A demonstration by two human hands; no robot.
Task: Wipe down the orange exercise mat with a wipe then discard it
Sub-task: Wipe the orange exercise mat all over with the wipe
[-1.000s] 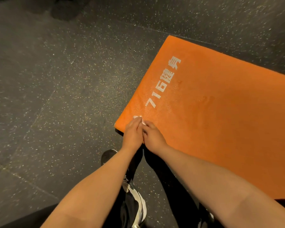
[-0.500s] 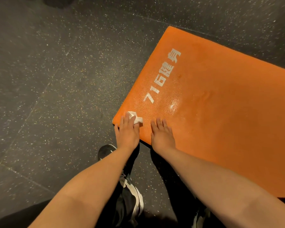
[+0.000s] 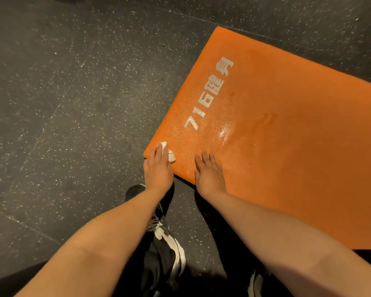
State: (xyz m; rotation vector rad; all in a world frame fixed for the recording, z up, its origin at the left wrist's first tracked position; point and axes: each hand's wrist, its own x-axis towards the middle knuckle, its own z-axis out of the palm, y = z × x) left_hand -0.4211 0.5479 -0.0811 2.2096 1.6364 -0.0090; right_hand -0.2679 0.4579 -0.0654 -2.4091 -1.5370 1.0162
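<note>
Head view looked down on a dark speckled gym floor [image 3: 73,103] with the orange exercise mat [image 3: 298,168] lying flat on it, reaching from the near centre out past the right edge. White lettering [image 3: 210,95] ran along the mat's short left end, and a wet sheen [image 3: 224,132] glinted just right of the digits. Two bare forearms came up from the bottom of the view to the mat's near left corner.

The right hand [image 3: 210,176] lay palm down on the mat just inside its near edge, its fingers [image 3: 206,156] straight and slightly spread, holding nothing. The left hand [image 3: 157,170] lay over the corner itself, its fingers [image 3: 156,152] straight, close together and pressed flat on the wipe [image 3: 171,157].

A black-and-white shoe [image 3: 171,249] stood on the floor below the hands, between the forearms.

The small white wipe sat crumpled on the mat's corner, under the left fingertips. One bit of it stuck out beyond their tips and another to their right side, well apart from the right hand.
</note>
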